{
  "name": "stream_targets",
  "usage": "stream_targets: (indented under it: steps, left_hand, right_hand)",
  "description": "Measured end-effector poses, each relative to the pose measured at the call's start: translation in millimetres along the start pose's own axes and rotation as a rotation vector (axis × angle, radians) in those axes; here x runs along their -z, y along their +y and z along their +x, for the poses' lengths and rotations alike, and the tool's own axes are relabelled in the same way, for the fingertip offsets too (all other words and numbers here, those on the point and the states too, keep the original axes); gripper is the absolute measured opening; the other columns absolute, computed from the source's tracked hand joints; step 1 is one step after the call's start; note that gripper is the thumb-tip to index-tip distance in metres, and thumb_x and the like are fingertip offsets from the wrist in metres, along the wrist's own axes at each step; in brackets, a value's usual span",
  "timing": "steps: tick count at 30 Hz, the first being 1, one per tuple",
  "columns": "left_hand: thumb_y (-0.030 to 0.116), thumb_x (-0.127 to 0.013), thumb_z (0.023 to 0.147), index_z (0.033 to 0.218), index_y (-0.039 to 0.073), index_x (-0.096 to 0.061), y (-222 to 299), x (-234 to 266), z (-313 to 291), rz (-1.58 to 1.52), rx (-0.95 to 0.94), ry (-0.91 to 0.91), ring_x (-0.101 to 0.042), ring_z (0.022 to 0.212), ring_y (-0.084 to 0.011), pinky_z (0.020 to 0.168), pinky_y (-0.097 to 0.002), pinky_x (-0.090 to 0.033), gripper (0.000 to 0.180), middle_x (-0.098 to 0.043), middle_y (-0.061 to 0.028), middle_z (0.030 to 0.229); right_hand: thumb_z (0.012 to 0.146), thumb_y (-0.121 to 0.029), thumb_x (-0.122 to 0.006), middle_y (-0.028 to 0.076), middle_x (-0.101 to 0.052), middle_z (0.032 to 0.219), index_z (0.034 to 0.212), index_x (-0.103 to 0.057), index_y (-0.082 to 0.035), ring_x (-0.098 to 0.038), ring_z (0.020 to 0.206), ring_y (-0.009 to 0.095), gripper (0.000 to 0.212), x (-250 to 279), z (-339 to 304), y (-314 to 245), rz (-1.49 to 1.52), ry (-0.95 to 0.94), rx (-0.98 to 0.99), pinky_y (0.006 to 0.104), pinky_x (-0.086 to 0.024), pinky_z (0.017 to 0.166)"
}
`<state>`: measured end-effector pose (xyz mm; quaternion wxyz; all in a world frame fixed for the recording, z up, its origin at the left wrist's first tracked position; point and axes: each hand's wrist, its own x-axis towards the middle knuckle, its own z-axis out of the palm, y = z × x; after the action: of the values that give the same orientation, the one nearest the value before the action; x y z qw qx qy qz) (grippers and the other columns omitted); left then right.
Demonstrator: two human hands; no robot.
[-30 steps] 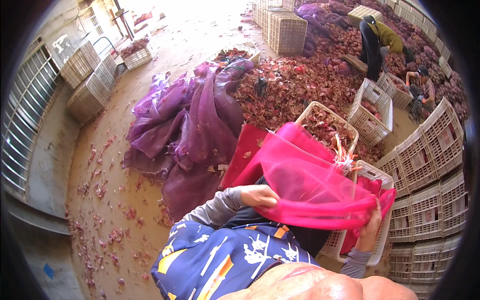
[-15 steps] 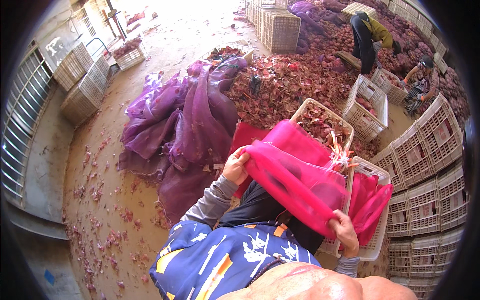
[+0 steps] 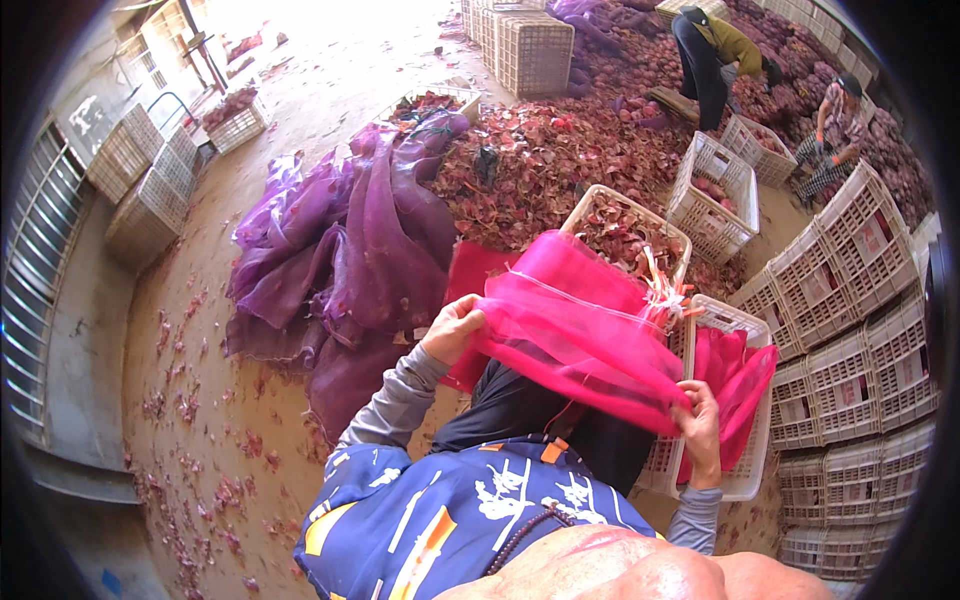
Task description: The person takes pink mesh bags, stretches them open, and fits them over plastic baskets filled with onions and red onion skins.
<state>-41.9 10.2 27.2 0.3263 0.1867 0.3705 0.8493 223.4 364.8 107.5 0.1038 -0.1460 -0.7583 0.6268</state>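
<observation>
A bright pink mesh bag [image 3: 580, 325] is stretched across my lap. My left hand [image 3: 453, 328] pinches its left corner, and my right hand [image 3: 699, 425] grips the near edge at the right. White and orange ties [image 3: 662, 292] bunch up along the far side of the mesh. Below the bag and to the right stands a white plastic crate [image 3: 748, 487] with more folded pink mesh bags [image 3: 728, 378] in it. Another crate [image 3: 686, 262], just beyond the held bag, has dry reddish onion skins [image 3: 612, 228] inside.
Large purple net sacks [image 3: 385, 240] lie heaped to my left. A broad pile of onion skins [image 3: 540, 165] spreads ahead. Stacked crates [image 3: 850, 270] line the right side. Two people work by the onion heap at the far right, one bending [image 3: 735, 45], one low down [image 3: 838, 125].
My right hand has risen a little along the bag's edge, and the mesh lies flatter between my hands. The whole view has shifted slightly.
</observation>
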Motion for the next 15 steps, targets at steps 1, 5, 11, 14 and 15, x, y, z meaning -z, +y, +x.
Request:
stream_targets:
  steps: [1,5,11,14,15]
  left_hand:
    - [0.036,-0.064,0.091,0.109,0.004,-0.059,-7.5,7.1,-1.0,0.062,0.054,0.035,-0.062,0.088,-0.0146,0.082,-0.0313,-0.050,0.037,-0.063,-0.0032,0.094]
    - [0.037,-0.064,0.091,0.099,0.007,-0.061,-17.4,-27.2,-19.4,-0.012,0.207,-0.106,-0.049,0.067,-0.0054,0.061,-0.0219,-0.039,0.031,-0.057,0.0042,0.080]
    - [0.026,-0.056,0.096,0.109,0.004,-0.061,4.3,-37.2,8.3,-0.417,0.003,0.230,-0.063,0.087,-0.0149,0.083,-0.0358,-0.052,0.026,-0.065,-0.0046,0.100]
    - [0.012,-0.061,0.092,0.113,0.003,-0.061,-9.8,8.5,16.1,0.476,-0.203,0.211,-0.062,0.088,-0.0112,0.083,-0.0296,-0.052,0.023,-0.065,-0.0052,0.099]
    - [0.008,-0.066,0.089,0.113,0.001,-0.060,-12.5,14.3,15.9,0.673,-0.220,0.302,-0.062,0.088,-0.0115,0.080,-0.0267,-0.051,0.025,-0.065,-0.0035,0.099]
  right_hand:
    - [0.089,-0.020,-0.069,0.000,-0.062,0.084,0.108,-0.057,-0.004,-0.055,0.071,0.005,0.028,7.7,2.4,11.7,0.065,0.116,0.020,0.0192,-0.045,0.065]
    - [0.095,-0.020,-0.059,0.000,-0.062,0.079,0.104,-0.061,-0.005,-0.056,0.066,0.006,0.018,26.8,10.4,45.5,0.449,0.281,-0.066,0.0203,-0.046,0.060]
    - [0.091,-0.019,-0.064,0.006,-0.068,0.090,0.110,-0.061,0.000,-0.064,0.074,0.013,0.027,1.9,-11.8,27.5,0.564,-0.231,-0.426,0.0237,-0.052,0.065]
    - [0.089,-0.015,-0.066,0.002,-0.066,0.087,0.107,-0.061,0.000,-0.059,0.065,0.007,0.024,8.6,-12.0,5.5,0.401,-0.300,-0.317,0.0193,-0.047,0.056]
    - [0.088,-0.010,-0.066,0.000,-0.064,0.082,0.101,-0.062,-0.003,-0.059,0.070,0.006,0.015,11.5,-12.3,2.9,0.358,-0.264,-0.327,0.0195,-0.048,0.065]
